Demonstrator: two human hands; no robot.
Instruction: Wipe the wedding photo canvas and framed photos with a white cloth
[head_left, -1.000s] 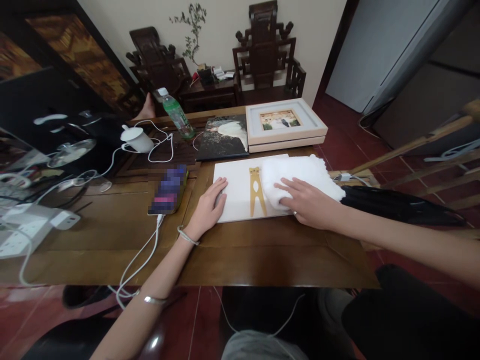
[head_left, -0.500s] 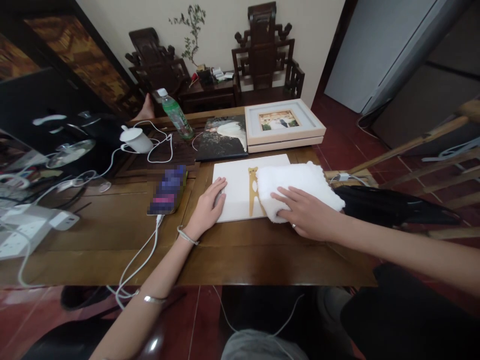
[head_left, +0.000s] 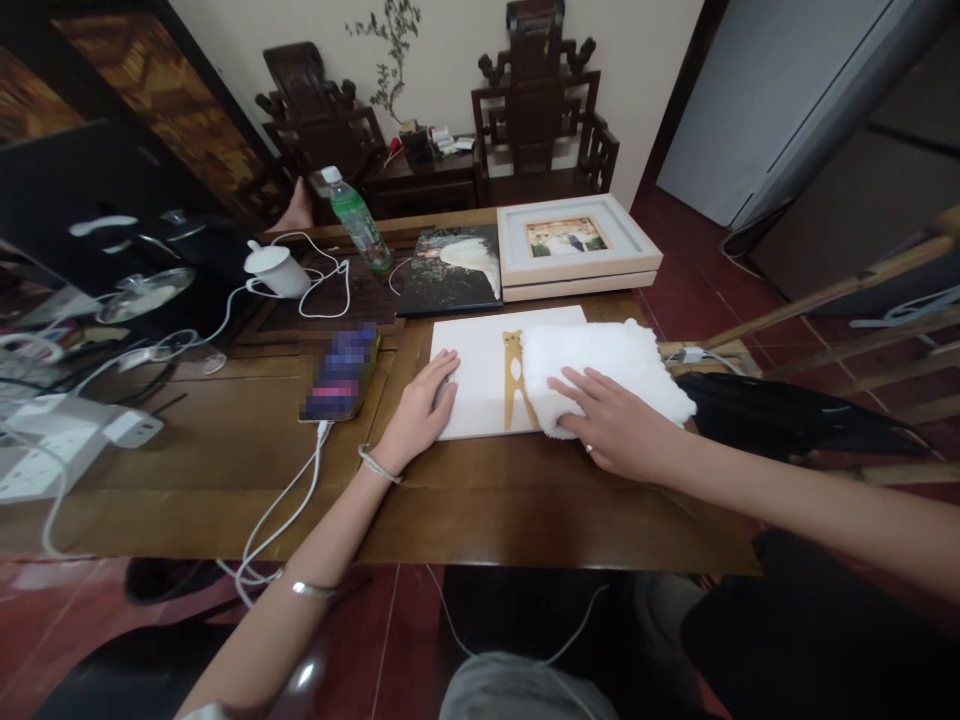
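Observation:
A thin white board (head_left: 476,360) lies flat on the wooden table in front of me. On its face is a gold cat-like shape (head_left: 512,350) with long legs, partly covered on its right side. My left hand (head_left: 421,408) rests along the board's left edge, fingers stretched out and holding nothing. A fluffy white cloth (head_left: 611,350) covers the right part of the board and hangs past its right edge. My right hand (head_left: 619,425) grips the cloth at its near side, with fingers over the top; the thumb is partly hidden in the pile.
Behind the board lie a dark photo panel (head_left: 450,270) and stacked pale frames (head_left: 637,265). To the left are a phone (head_left: 339,375) on a charging cable, a lidded white cup (head_left: 277,270), a green bottle (head_left: 362,225) and a power strip (head_left: 45,450). A bare foot (head_left: 298,207) shows beyond the table.
The whole view has shifted slightly. Both hands and the cloth stay in nearly the same places on the board, with a little more of the gold shape's lower right showing.

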